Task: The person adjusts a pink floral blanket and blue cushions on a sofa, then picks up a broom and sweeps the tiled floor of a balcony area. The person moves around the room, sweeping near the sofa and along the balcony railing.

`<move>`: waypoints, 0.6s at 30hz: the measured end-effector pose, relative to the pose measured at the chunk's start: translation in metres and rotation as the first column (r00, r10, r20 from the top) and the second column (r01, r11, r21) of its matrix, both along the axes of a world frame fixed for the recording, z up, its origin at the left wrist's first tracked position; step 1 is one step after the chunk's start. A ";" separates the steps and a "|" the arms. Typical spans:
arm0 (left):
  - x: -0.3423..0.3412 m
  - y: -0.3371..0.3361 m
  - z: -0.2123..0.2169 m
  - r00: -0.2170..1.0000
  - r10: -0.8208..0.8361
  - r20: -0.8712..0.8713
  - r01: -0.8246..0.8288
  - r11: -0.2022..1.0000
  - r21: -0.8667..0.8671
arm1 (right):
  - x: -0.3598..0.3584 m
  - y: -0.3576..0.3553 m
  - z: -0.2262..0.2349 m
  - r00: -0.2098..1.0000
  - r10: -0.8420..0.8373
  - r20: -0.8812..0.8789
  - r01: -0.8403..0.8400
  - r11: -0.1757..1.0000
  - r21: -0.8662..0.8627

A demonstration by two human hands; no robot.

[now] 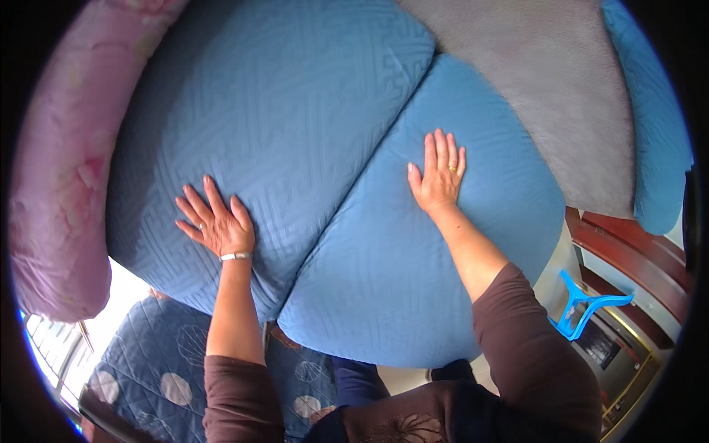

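Under left grip (219,225) and right grip (441,181), both wide and empty, lie blue quilted cushions (395,258); smoothing seems in hand, likely calling next for even pressure.

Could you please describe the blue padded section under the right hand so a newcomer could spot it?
Start at the large blue padding in mid-view, split by a dark diagonal line. The blue padded section lies right of that line, below-left of the grey plush cover. Unlike its darker blue neighbour under the left hand, it looks lighter and bears the right hand.
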State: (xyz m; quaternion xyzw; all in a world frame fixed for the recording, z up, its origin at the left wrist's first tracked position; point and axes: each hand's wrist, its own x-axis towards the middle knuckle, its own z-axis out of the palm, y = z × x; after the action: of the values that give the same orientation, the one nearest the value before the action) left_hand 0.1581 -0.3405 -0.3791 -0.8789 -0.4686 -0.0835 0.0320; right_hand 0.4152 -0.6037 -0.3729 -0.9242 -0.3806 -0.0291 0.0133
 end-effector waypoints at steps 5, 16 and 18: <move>-0.009 -0.002 0.003 0.999 0.006 -0.045 -0.005 1.000 0.012 | -0.007 -0.001 -0.009 0.999 0.011 0.053 -0.011 1.000 0.001; -0.006 -0.190 0.067 0.987 0.069 0.147 0.001 0.903 -0.429 | -0.218 -0.086 0.032 0.540 0.709 -0.454 -0.425 0.695 0.579; 0.009 -0.258 0.073 0.996 0.024 0.087 0.016 0.903 -0.430 | -0.326 -0.198 0.044 -0.024 0.907 -0.421 -0.562 0.336 0.755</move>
State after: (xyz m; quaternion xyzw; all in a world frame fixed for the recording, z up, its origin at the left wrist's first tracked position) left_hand 0.1668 -0.5981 -0.3062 -0.8585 -0.4784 -0.0179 -0.1836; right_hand 0.0896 -0.8015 -0.3284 -0.4258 -0.7488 0.3448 0.3729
